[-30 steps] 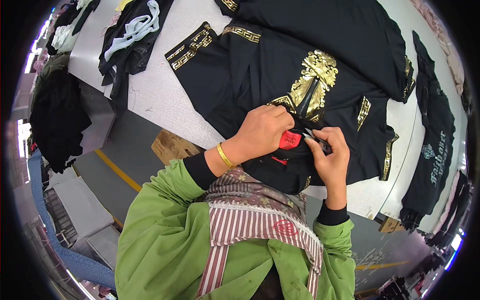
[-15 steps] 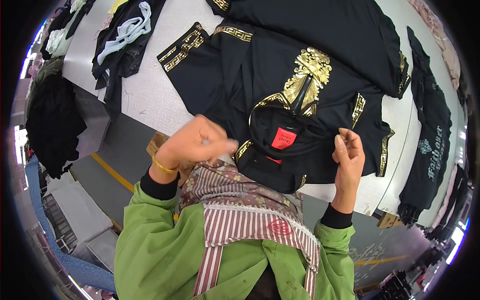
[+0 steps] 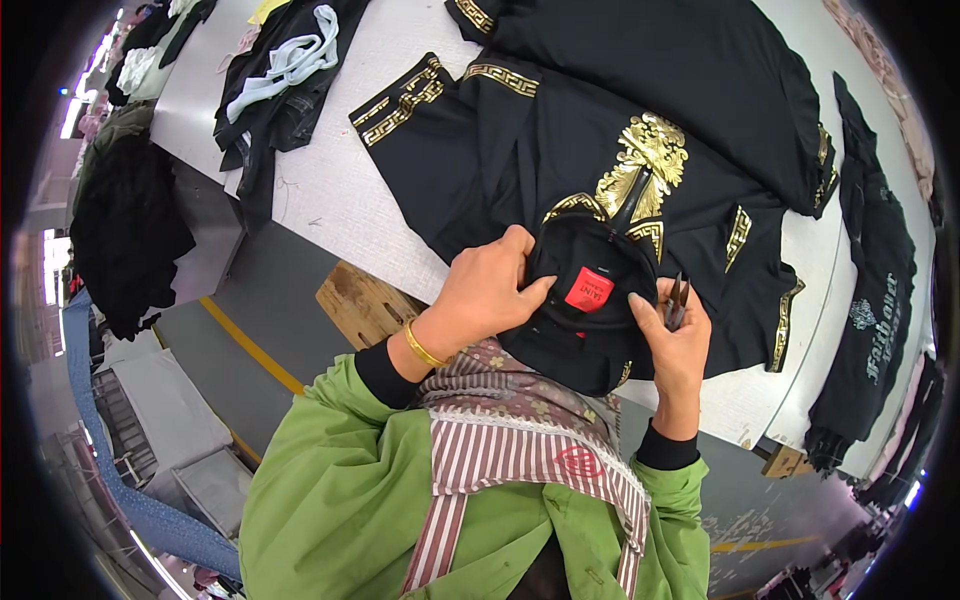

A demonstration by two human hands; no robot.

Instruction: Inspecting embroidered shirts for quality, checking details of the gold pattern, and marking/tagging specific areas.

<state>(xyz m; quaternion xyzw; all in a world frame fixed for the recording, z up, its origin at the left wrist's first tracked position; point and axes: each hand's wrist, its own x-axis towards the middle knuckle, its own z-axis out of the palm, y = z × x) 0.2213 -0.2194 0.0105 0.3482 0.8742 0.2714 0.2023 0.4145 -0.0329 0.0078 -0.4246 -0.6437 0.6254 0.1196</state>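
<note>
A black polo shirt [image 3: 560,150] with gold foil trim lies on the table, its collar toward me. Inside the neck shows a red label [image 3: 590,288], and gold ornament surrounds the placket. My left hand [image 3: 485,285] pinches the left side of the collar between thumb and fingers. On the collar's right side presses the thumb of my right hand [image 3: 680,340]. Small dark thread snips [image 3: 678,302] stick up from the fingers of that same hand, points away from me. The folded fingertips under the fabric are partly hidden.
More black fabric [image 3: 660,50] lies beyond the shirt on the pale table [image 3: 340,190]. Dark garments with a light blue strip [image 3: 290,65] are at far left. A black printed garment [image 3: 880,270] lies at right. A wooden piece [image 3: 365,305] shows below the table edge.
My left hand has come right and taken hold of the collar. The right hand has moved slightly left onto the collar's right side, and snips now show in it. The whole view has shifted slightly.
</note>
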